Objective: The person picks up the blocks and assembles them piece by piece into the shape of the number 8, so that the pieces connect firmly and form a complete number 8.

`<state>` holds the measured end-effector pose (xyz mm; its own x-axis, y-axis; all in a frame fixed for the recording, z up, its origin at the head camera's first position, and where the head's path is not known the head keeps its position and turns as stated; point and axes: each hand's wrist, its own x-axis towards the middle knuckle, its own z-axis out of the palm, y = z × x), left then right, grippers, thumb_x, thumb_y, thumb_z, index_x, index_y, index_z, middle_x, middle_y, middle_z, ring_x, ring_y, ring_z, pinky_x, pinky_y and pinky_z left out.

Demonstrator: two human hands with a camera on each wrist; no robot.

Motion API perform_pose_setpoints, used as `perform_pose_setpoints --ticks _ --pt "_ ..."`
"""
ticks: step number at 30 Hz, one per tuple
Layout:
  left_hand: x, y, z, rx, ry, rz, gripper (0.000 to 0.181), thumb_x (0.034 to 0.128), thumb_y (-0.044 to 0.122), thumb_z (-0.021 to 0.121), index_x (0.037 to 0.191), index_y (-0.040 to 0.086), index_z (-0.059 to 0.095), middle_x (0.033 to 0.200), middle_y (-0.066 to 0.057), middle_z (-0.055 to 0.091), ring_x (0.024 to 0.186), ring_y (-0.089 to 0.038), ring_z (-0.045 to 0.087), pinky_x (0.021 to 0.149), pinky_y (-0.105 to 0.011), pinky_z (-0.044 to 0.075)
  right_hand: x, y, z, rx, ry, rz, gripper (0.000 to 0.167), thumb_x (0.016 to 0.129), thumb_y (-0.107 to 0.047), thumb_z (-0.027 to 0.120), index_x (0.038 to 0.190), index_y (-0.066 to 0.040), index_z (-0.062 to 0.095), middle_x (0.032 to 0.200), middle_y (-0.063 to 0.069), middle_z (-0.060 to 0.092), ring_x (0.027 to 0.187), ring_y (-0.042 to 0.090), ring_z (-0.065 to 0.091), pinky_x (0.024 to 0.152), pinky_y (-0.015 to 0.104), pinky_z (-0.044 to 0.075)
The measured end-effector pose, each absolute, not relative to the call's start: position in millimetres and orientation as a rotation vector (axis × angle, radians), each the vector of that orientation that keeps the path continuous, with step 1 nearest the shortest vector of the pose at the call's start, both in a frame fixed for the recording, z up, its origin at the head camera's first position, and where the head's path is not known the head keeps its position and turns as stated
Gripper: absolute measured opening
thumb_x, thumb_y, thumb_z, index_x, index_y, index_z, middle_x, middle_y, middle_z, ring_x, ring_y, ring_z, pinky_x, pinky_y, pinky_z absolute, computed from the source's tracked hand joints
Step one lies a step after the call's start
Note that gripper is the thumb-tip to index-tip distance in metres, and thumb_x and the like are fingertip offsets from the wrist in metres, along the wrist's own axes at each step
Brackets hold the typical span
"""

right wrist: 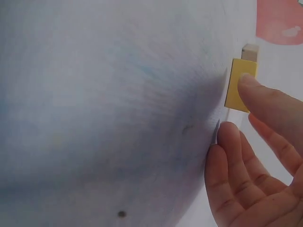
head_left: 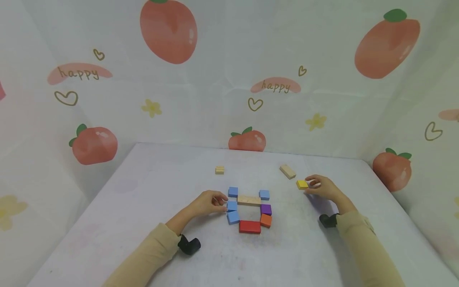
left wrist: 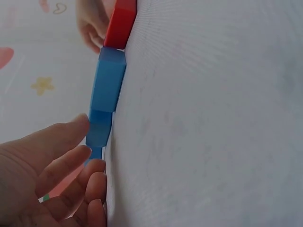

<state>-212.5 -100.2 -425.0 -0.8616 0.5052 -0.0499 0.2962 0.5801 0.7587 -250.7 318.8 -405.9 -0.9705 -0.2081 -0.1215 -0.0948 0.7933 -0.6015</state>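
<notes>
My left hand [head_left: 209, 202] is beside the left column of blue blocks, fingers loosely bent and apart. Its thumb is close to the middle blue block [head_left: 232, 206]; whether they touch I cannot tell. Above and below that block are another blue block [head_left: 233, 191] and a slightly turned blue block [head_left: 233, 217]. At the right, my right hand [head_left: 324, 187] has thumb and fingers spread at the near side of a yellow block [head_left: 302, 184]. In the right wrist view the thumb overlaps the yellow block [right wrist: 234, 94], with the other fingers below it.
A red block [head_left: 250, 227], an orange block [head_left: 266, 220], a purple block [head_left: 265, 209], a blue block [head_left: 264, 194] and a plain wooden plank [head_left: 249, 200] complete the outline. Farther back lie a wooden plank [head_left: 287, 171] and small wooden pieces [head_left: 220, 170]. A printed cloth [head_left: 215, 99] hangs behind.
</notes>
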Motion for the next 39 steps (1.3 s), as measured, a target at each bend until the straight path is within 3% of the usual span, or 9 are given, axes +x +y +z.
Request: perform_pose_setpoints --ticks 14,26,39 --pt "-214.1 -99.1 -428.7 0.656 2.558 1.154 0.029 0.0813 0.017 0.071 0.107 0.004 0.066 0.088 -0.006 0.062 0.075 -0.01 0.051 0.065 -0.019 0.043 -261.5 319.4 -410.4 -0.302 2.802 -0.917 0.049 0.08 -0.008 0.07 0.122 0.007 0.05 0.107 0.031 0.059 0.093 0.035 0.061 0.073 0.036 0.05" --pt "-213.0 -98.3 -427.7 0.638 2.575 1.143 0.029 0.0809 0.017 0.072 0.106 0.005 0.066 0.088 -0.006 0.062 0.075 -0.01 0.05 0.066 -0.019 0.042 -264.9 316.7 -410.3 -0.225 2.787 -0.92 0.041 0.08 -0.007 0.069 0.117 0.005 0.054 0.104 0.026 0.059 0.093 0.031 0.059 0.07 0.03 0.048" --pt "-210.7 -98.6 -427.4 0.63 2.563 1.159 0.026 0.0811 0.016 0.071 0.105 0.005 0.066 0.086 -0.004 0.061 0.074 -0.01 0.05 0.066 -0.018 0.042 -265.8 314.5 -412.2 -0.186 2.792 -0.9 0.042 0.08 -0.009 0.071 0.116 0.004 0.054 0.103 0.022 0.06 0.092 0.028 0.058 0.075 0.034 0.05"
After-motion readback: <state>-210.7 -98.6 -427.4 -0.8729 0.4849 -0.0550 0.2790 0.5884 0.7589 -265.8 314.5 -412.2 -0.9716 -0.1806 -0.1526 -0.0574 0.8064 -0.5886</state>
